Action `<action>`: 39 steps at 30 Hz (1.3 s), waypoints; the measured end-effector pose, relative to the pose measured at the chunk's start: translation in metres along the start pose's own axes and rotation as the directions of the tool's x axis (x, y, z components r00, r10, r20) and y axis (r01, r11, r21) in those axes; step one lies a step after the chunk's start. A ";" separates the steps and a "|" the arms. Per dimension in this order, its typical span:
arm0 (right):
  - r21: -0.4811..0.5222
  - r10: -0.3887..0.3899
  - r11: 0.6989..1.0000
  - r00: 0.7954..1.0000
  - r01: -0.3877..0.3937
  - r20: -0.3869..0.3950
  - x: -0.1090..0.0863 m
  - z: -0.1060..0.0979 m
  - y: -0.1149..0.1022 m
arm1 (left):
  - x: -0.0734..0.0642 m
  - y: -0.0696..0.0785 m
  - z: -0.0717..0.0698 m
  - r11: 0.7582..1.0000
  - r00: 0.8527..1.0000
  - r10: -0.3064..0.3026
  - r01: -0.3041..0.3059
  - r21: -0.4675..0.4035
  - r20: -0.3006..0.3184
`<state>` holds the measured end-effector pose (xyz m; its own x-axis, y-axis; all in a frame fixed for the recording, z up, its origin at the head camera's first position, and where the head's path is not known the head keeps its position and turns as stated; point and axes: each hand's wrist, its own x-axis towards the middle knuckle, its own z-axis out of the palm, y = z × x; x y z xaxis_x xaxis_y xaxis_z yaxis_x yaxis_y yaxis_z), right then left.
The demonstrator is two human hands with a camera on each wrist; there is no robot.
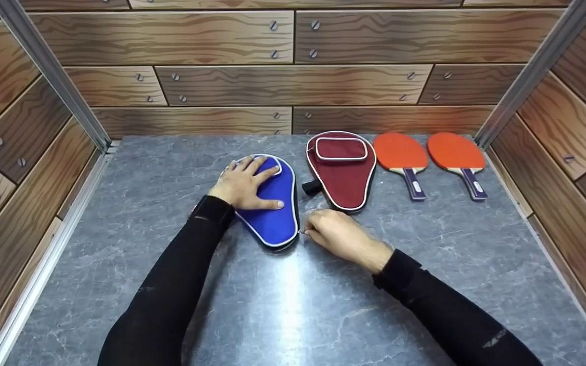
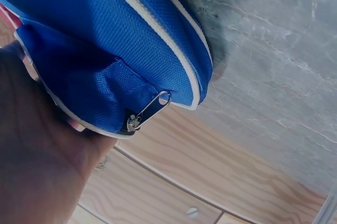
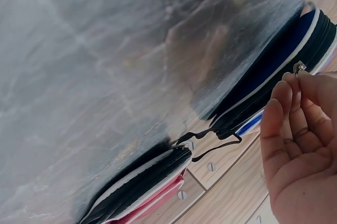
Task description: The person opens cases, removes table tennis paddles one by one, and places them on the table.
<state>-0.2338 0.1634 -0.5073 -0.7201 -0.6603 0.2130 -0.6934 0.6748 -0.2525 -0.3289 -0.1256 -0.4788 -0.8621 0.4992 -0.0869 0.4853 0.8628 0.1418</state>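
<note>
The blue case (image 1: 279, 223) is lying near the centre of the head frame, its long axis running nearly up and down, narrow end toward the bottom. It is sitting just to the left of the right hand (image 1: 341, 234), the nearer one to that narrow end, whose fingers are pinching a zipper pull (image 3: 299, 67) at the lower right edge. The left hand (image 1: 244, 185) is resting flat over the rounded end, fingers spread and grasping nothing. The red case (image 1: 346, 178) is lying to the upper right, with two paddles (image 1: 400, 150) beyond it. The right wrist view is showing the pinch clearly, barely a speck from the head; the left wrist view is revealing a pocket pull (image 2: 135, 122) not showing there.
</note>
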 end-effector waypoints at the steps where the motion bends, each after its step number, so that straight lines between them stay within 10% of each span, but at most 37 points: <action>1: -0.001 -0.004 1.000 1.000 0.004 0.007 -0.001 0.000 -0.001 | 0.000 0.000 0.000 1.000 1.000 0.001 -0.001 0.003 0.001; 26: 0.023 0.031 0.999 1.000 -0.031 0.001 -0.002 -0.014 0.021 | -0.026 -0.002 -0.014 0.984 0.999 -0.011 0.006 0.176 0.030; 34: 0.020 0.086 0.996 0.996 -0.085 -0.005 -0.001 -0.016 0.032 | -0.022 -0.006 -0.015 0.967 0.992 0.122 -0.115 0.228 -0.021; 39: 0.033 0.111 0.993 0.994 -0.111 -0.011 0.001 -0.017 0.039 | -0.014 -0.009 -0.014 0.939 0.958 0.287 -0.283 0.195 0.007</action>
<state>-0.2622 0.1947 -0.5005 -0.7928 -0.5778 0.1937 -0.6084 0.7324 -0.3056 -0.3233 -0.1409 -0.4645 -0.6856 0.7263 -0.0496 0.7279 0.6848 -0.0344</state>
